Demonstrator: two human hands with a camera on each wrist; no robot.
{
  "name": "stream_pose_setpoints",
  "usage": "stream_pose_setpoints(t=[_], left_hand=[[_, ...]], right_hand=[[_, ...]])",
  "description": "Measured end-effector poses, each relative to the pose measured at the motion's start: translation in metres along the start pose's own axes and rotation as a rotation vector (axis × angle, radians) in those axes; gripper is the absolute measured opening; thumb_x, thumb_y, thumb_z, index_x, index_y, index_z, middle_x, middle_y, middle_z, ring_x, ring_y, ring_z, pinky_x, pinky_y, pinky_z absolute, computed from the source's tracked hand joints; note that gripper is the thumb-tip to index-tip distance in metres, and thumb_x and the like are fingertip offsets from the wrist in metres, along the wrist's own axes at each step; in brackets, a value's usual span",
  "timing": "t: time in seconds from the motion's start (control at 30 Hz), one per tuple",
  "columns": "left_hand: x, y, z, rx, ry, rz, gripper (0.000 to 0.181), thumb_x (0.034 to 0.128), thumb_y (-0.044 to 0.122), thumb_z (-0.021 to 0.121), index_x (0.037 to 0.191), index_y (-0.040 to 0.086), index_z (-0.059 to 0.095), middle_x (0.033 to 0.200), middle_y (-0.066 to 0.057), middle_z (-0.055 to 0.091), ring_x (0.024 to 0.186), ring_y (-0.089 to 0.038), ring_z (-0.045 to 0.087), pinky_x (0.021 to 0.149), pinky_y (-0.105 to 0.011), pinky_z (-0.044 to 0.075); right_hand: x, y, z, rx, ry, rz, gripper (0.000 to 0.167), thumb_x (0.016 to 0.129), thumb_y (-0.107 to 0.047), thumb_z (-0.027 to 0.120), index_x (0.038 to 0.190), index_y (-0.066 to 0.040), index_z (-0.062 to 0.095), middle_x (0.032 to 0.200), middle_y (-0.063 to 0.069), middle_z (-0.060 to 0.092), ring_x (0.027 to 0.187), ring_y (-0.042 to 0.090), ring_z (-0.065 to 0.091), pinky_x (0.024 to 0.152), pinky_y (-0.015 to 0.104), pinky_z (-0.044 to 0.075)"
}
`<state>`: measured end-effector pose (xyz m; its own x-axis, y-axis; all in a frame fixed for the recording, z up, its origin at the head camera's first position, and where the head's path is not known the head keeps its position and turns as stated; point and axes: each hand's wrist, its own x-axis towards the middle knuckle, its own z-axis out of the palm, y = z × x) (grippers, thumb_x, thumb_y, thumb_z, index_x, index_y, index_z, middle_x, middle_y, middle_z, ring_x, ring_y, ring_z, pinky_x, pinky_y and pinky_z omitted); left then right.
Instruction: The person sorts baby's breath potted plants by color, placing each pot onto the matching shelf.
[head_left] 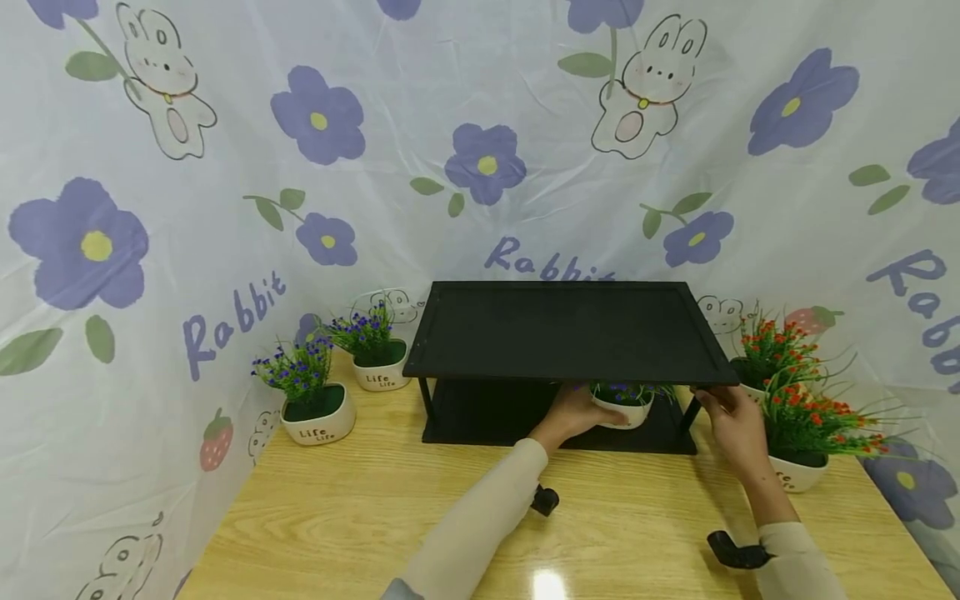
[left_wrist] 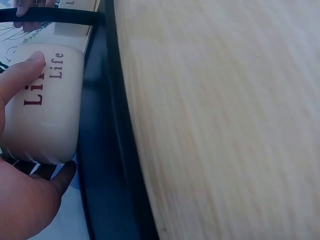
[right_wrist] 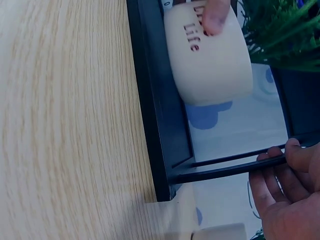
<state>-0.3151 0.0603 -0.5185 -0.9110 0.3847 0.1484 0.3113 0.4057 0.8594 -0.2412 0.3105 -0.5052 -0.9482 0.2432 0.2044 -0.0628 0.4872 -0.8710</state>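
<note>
A white pot [head_left: 628, 416] of blue-purple flowers with "Life" lettering is inside the lower level of a black two-tier shelf [head_left: 570, 329]. My left hand [head_left: 572, 414] grips this pot, with the thumb across its lettered front [left_wrist: 55, 120]. The upper board hides much of the plant in the head view. At the shelf's right end, my right hand [head_left: 735, 425] holds the thin black post [right_wrist: 220, 174] just under the upper board. In the right wrist view, the thumb and fingers of the right hand [right_wrist: 292, 195] close around that post.
Two white pots of blue-purple flowers, one nearer [head_left: 318, 421] and one farther [head_left: 378, 375], stand left of the shelf. Two pots with red-orange flowers [head_left: 780, 350] stand at the right, the nearer one [head_left: 802, 475] beside my right forearm. A patterned cloth [head_left: 420, 83] hangs behind the wooden table [head_left: 337, 517].
</note>
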Motion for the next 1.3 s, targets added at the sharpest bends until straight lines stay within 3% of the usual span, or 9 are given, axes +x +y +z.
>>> stream_pose_setpoints(t=[0.13, 0.23, 0.37, 0.67, 0.8, 0.9, 1.0, 1.13, 1.3], left_hand=[[0.008, 0.004, 0.004, -0.030, -0.001, -0.076, 0.109, 0.0793, 0.024, 0.098, 0.168, 0.022, 0.033, 0.169, -0.005, 0.040, 0.155, -0.029, 0.042, 0.125, -0.047, 0.041], [0.014, 0.003, 0.007, -0.025, 0.003, -0.155, 0.104, 0.0820, 0.027, 0.095, 0.167, 0.021, 0.035, 0.169, -0.005, 0.041, 0.155, -0.029, 0.042, 0.125, -0.045, 0.041], [0.019, 0.003, 0.009, -0.050, 0.011, -0.216, 0.091, 0.0833, 0.026, 0.094, 0.161, 0.018, 0.047, 0.161, -0.006, 0.051, 0.148, -0.030, 0.051, 0.121, -0.044, 0.046], [0.021, 0.016, 0.016, -0.082, 0.036, -0.283, 0.076, 0.0849, 0.023, 0.091, 0.153, 0.019, 0.058, 0.153, -0.006, 0.058, 0.141, -0.031, 0.056, 0.118, -0.045, 0.049], [0.021, 0.021, 0.021, -0.089, 0.046, -0.309, 0.080, 0.0851, 0.023, 0.090, 0.156, 0.015, 0.054, 0.156, -0.008, 0.056, 0.143, -0.032, 0.054, 0.119, -0.046, 0.048], [0.021, 0.023, 0.025, -0.140, 0.052, -0.329, 0.085, 0.0860, 0.023, 0.089, 0.160, 0.014, 0.048, 0.160, -0.009, 0.052, 0.147, -0.033, 0.051, 0.120, -0.048, 0.046], [0.024, 0.020, 0.030, -0.175, 0.049, -0.342, 0.089, 0.0867, 0.023, 0.089, 0.163, 0.013, 0.043, 0.163, -0.011, 0.048, 0.150, -0.034, 0.048, 0.121, -0.049, 0.045], [0.029, 0.012, 0.035, -0.174, 0.036, -0.361, 0.094, 0.0867, 0.021, 0.090, 0.165, 0.012, 0.038, 0.166, -0.012, 0.044, 0.152, -0.035, 0.045, 0.122, -0.050, 0.044], [0.029, 0.007, 0.034, -0.194, 0.025, -0.354, 0.100, 0.0869, 0.020, 0.090, 0.168, 0.017, 0.032, 0.170, -0.009, 0.038, 0.156, -0.033, 0.040, 0.125, -0.051, 0.040]], right_hand=[[0.000, 0.001, -0.001, -0.009, 0.009, -0.015, 0.045, 0.115, -0.027, 0.048, 0.153, -0.004, 0.053, 0.146, 0.025, 0.060, 0.139, 0.042, 0.055, 0.112, 0.066, 0.047], [0.001, 0.002, -0.001, -0.013, 0.013, -0.016, 0.044, 0.115, -0.029, 0.050, 0.151, -0.004, 0.055, 0.145, 0.023, 0.062, 0.126, 0.012, 0.060, 0.112, 0.064, 0.048], [0.001, 0.003, 0.000, -0.009, 0.009, -0.011, 0.044, 0.115, -0.029, 0.051, 0.150, -0.004, 0.056, 0.144, 0.024, 0.063, 0.111, -0.015, 0.045, 0.113, 0.063, 0.048], [0.001, 0.004, 0.000, -0.019, 0.015, -0.022, 0.043, 0.115, -0.027, 0.051, 0.150, -0.004, 0.056, 0.143, 0.023, 0.063, 0.114, -0.010, 0.048, 0.113, 0.061, 0.049], [0.001, 0.004, 0.000, -0.023, 0.019, -0.025, 0.042, 0.115, -0.026, 0.051, 0.151, -0.004, 0.055, 0.143, 0.024, 0.063, 0.126, 0.019, 0.061, 0.112, 0.061, 0.050], [0.002, 0.004, -0.001, -0.023, 0.020, -0.030, 0.042, 0.115, -0.025, 0.050, 0.151, -0.003, 0.055, 0.143, 0.026, 0.063, 0.134, 0.042, 0.058, 0.112, 0.063, 0.049], [0.001, 0.005, -0.001, -0.024, 0.024, -0.029, 0.041, 0.115, -0.025, 0.050, 0.150, -0.003, 0.056, 0.142, 0.025, 0.063, 0.126, 0.018, 0.062, 0.113, 0.062, 0.049], [0.001, 0.005, 0.000, -0.023, 0.027, -0.031, 0.040, 0.115, -0.025, 0.051, 0.149, -0.004, 0.057, 0.142, 0.024, 0.064, 0.112, -0.014, 0.045, 0.113, 0.061, 0.049], [0.000, 0.004, 0.000, -0.019, 0.027, -0.032, 0.041, 0.115, -0.025, 0.050, 0.150, -0.005, 0.056, 0.143, 0.024, 0.064, 0.113, -0.012, 0.046, 0.113, 0.061, 0.049]])
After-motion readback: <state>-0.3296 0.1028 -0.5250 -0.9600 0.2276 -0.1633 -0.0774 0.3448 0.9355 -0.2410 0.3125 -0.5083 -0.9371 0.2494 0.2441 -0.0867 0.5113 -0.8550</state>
